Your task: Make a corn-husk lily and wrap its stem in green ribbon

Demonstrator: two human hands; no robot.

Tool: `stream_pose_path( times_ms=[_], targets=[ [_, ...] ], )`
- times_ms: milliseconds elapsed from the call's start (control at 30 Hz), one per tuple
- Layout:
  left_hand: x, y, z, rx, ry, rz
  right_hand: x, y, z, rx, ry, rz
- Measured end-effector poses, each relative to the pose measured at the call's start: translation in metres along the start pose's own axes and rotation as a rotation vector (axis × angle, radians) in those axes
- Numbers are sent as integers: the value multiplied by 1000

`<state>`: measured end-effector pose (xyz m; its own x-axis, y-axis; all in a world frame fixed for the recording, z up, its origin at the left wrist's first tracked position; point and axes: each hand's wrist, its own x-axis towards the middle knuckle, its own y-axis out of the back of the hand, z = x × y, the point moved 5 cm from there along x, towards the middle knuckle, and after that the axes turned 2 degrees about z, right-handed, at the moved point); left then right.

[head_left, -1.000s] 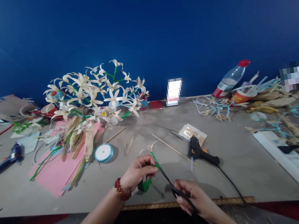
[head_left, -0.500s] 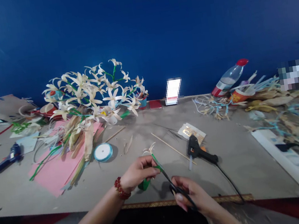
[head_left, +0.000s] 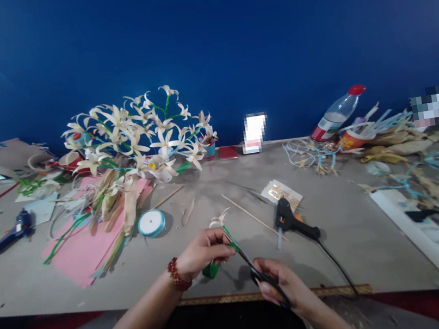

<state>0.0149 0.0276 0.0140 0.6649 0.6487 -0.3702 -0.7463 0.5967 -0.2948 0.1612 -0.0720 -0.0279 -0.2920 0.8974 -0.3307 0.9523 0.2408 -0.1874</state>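
Note:
Between thumb and fingers, my left hand (head_left: 208,251) pinches a small cream flower (head_left: 220,219) on a green-wrapped stem. A roll of green tape (head_left: 211,270) hangs just under that hand, partly hidden by it. My right hand (head_left: 276,282) grips black-handled scissors (head_left: 268,282), whose blades reach up and left to the stem beside my left fingertips. Whether the blades are parted there is too fine to make out. A black glue gun (head_left: 294,219) lies on the table to the right of both hands.
Cream flowers on green stems (head_left: 149,134) stand at the back left. Pink paper (head_left: 72,258), a ribbon spool (head_left: 151,223), a thin stick (head_left: 247,212) and a blue glue gun (head_left: 10,231) lie about. To the right are a power strip (head_left: 409,235) and a leaning bottle (head_left: 338,114).
My right hand and the scissors have shifted very slightly. My left hand holds the flower in nearly the same place.

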Motion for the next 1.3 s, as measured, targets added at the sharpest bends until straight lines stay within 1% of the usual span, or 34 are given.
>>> stream_pose_path(
  times_ms=[367, 567, 733, 833, 933, 1100, 1300],
  targets=[
    [1, 0, 0, -28, 42, 37, 0, 4, -1, -80, 4, 38],
    [3, 2, -3, -30, 22, 12, 0, 4, -5, -123, 7, 57],
    [6, 4, -7, -34, 23, 17, 1, 5, -7, -170, 26, 86],
    [7, 3, -4, -46, 25, 26, 1, 4, -5, -155, 14, 91],
    [7, 2, -2, -36, 26, 24, 2, 1, -1, -100, -20, 66],
    [6, -1, -5, -21, 67, 19, 2, -3, -2, -41, -62, 27],
    [3, -1, -5, -38, 70, 41, 6, -4, -4, -30, -45, 13]
  ],
)
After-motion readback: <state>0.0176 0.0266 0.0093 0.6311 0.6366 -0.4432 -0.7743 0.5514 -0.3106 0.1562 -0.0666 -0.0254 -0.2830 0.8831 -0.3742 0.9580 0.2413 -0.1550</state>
